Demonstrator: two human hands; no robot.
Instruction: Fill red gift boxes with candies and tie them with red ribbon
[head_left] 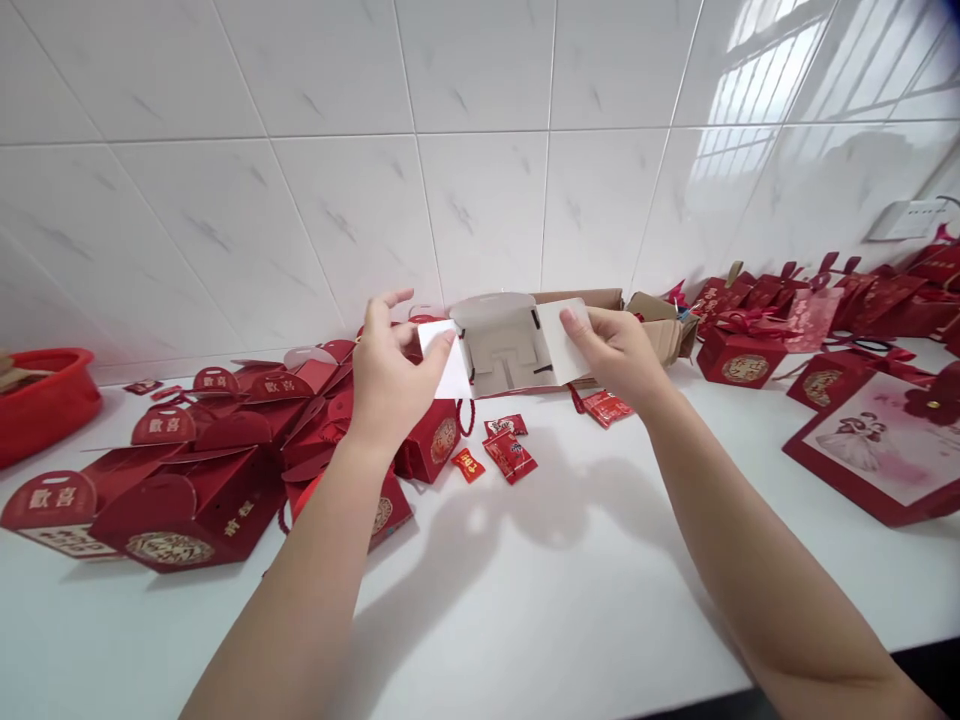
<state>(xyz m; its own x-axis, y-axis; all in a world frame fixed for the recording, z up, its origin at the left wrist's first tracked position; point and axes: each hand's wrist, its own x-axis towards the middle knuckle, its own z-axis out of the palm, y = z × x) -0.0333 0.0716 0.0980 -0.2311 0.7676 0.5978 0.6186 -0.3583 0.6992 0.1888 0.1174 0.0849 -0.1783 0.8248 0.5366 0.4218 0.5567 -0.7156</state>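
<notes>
Between my two hands a small gift box (501, 345) is held up above the table, its pale grey inside turned toward me and its side flaps spread out. My left hand (394, 375) pinches the left flap, thumb on the inner face, with the other fingers partly raised. On the right flap, my right hand (619, 350) presses its thumb, the fingers behind it. Dark cord ends show at the box's inner corners. Below it lie several wrapped candies (510, 457) on the white table (570, 610).
Many folded red gift boxes (202, 490) crowd the left, beside a red basin (49, 405). Behind the held box stands a brown cardboard box (664, 335). More red boxes (742, 355) and a bag with a couple picture (877, 440) stand right. A tiled wall (480, 200) closes the back.
</notes>
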